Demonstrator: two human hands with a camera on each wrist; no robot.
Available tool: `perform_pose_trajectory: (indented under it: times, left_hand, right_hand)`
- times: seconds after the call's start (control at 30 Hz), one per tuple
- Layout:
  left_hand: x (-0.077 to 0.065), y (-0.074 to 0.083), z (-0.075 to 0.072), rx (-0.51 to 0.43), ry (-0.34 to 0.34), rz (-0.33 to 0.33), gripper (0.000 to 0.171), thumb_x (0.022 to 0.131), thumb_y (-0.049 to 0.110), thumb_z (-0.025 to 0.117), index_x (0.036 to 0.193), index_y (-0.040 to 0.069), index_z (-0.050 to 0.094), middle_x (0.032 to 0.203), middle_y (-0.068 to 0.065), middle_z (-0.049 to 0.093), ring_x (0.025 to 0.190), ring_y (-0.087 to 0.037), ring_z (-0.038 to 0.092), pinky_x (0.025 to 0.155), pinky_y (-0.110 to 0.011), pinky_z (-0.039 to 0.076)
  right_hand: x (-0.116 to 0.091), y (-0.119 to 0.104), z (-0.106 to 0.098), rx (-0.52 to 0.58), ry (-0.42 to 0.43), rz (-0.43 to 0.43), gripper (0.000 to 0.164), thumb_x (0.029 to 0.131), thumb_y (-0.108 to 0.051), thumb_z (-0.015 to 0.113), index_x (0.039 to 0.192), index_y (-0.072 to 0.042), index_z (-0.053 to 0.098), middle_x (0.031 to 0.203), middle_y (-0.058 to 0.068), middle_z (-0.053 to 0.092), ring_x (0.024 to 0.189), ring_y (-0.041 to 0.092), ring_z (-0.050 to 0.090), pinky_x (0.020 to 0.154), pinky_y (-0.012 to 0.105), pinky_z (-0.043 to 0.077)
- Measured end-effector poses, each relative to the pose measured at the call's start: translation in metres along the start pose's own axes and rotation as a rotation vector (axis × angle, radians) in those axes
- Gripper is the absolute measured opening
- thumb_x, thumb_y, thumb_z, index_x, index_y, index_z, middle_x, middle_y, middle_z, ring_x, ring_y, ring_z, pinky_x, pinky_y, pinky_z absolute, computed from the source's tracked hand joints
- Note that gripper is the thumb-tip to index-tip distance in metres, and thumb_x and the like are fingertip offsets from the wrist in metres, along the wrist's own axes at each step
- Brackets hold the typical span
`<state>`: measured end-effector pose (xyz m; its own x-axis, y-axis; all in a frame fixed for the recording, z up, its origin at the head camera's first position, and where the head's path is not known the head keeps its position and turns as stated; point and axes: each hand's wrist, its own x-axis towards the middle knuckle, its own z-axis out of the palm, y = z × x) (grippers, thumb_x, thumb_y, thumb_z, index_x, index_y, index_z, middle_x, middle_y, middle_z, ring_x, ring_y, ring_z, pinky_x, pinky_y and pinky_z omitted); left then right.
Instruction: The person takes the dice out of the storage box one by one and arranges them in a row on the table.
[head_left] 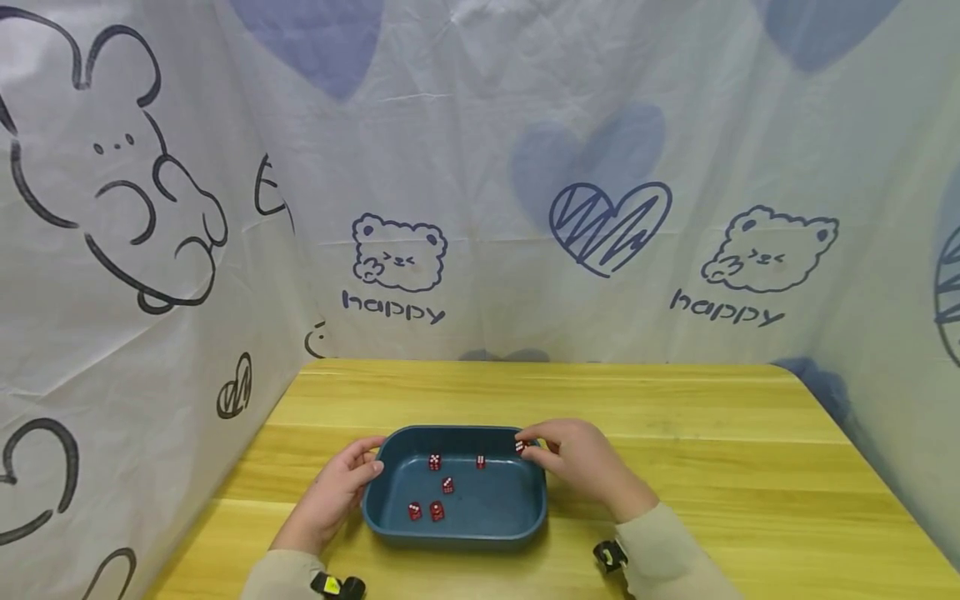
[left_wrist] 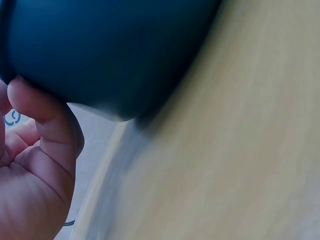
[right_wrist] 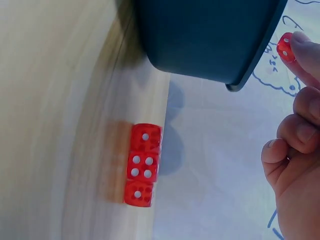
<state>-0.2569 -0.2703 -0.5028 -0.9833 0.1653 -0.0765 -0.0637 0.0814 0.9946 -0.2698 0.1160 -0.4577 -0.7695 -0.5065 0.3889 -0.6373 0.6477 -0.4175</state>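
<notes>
A dark blue rectangular tray (head_left: 457, 540) stands on the table, with several red dice, such as one die (head_left: 447, 484), scattered inside. My left hand (head_left: 337, 490) grips its left end, thumb at the rim; in the left wrist view the thumb (left_wrist: 45, 117) lies against the tray wall (left_wrist: 110, 55). Over the tray's far right corner, my right hand (head_left: 581, 458) pinches a red die (right_wrist: 285, 47) between thumb and forefinger. Three red dice (right_wrist: 143, 167) sit in a touching row on the table in the right wrist view; the right hand hides them in the head view.
The yellow wood-grain table (head_left: 705, 467) runs around the tray. Behind it and at the sides hangs a pale cloth (head_left: 480, 167) printed with hearts and bears. A black strap with a small device (head_left: 609, 556) is on the right wrist, another (head_left: 339, 586) on the left.
</notes>
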Motion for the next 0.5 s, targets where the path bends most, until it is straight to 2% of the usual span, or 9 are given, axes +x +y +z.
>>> perform_pose_trajectory:
  times: [0.17, 0.37, 0.5]
  left_hand:
    - [-0.001, -0.001, -0.001, -0.003, 0.002, -0.001, 0.049, 0.102, 0.007, 0.056, 0.148, -0.003, 0.041, 0.109, -0.016, 0.057, 0.089, -0.02, 0.06, 0.072, -0.027, 0.054]
    - [0.0, -0.001, -0.001, -0.007, 0.0, -0.006, 0.051, 0.102, 0.009, 0.057, 0.149, -0.002, 0.04, 0.11, -0.016, 0.057, 0.089, -0.019, 0.061, 0.072, -0.027, 0.054]
    - [0.0, -0.001, -0.001, -0.009, 0.005, -0.004, 0.051, 0.102, 0.009, 0.058, 0.148, -0.003, 0.04, 0.11, -0.016, 0.057, 0.089, -0.019, 0.061, 0.072, -0.027, 0.054]
  right_hand:
    - [-0.003, 0.002, -0.002, 0.011, 0.019, 0.024, 0.026, 0.095, -0.034, 0.072, 0.117, -0.02, 0.077, 0.067, -0.018, 0.049, 0.056, 0.001, 0.041, 0.055, 0.024, 0.04]
    - [-0.009, 0.006, -0.007, 0.069, 0.016, 0.105, 0.026, 0.095, -0.032, 0.072, 0.119, -0.021, 0.075, 0.061, -0.013, 0.054, 0.052, 0.0, 0.049, 0.056, 0.025, 0.044]
    - [-0.015, 0.014, -0.007, 0.079, 0.034, 0.135, 0.025, 0.096, -0.031, 0.071, 0.118, -0.021, 0.075, 0.059, -0.012, 0.053, 0.051, 0.001, 0.045, 0.055, 0.026, 0.041]
